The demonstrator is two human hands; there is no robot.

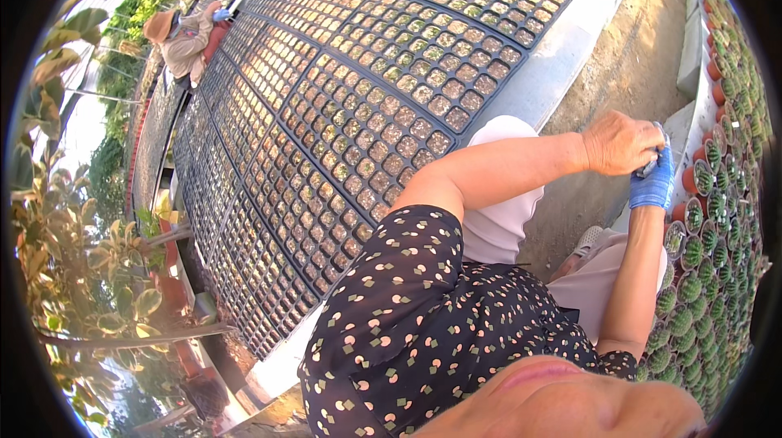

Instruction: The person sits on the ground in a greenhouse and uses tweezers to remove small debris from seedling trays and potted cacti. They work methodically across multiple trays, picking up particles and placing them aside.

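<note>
My bare left hand point(617, 144) reaches across with its fingers curled against the finger end of a blue knitted glove point(652, 184). That glove covers my right hand point(657, 172), and its finger part looks grey. The two hands meet above the walkway, beside the potted cacti. My left fingers appear to grip the glove's grey finger part. Whether anything else lies between the hands is hidden. The bend of my gloved fingers cannot be made out.
Black seedling trays point(366, 102) with soil and small plants cover the bench to the left. Potted cacti point(702, 254) crowd the right side. A dirt path point(635, 53) runs between. Another person point(186, 41) wearing a hat and a blue glove is at the bench's far side.
</note>
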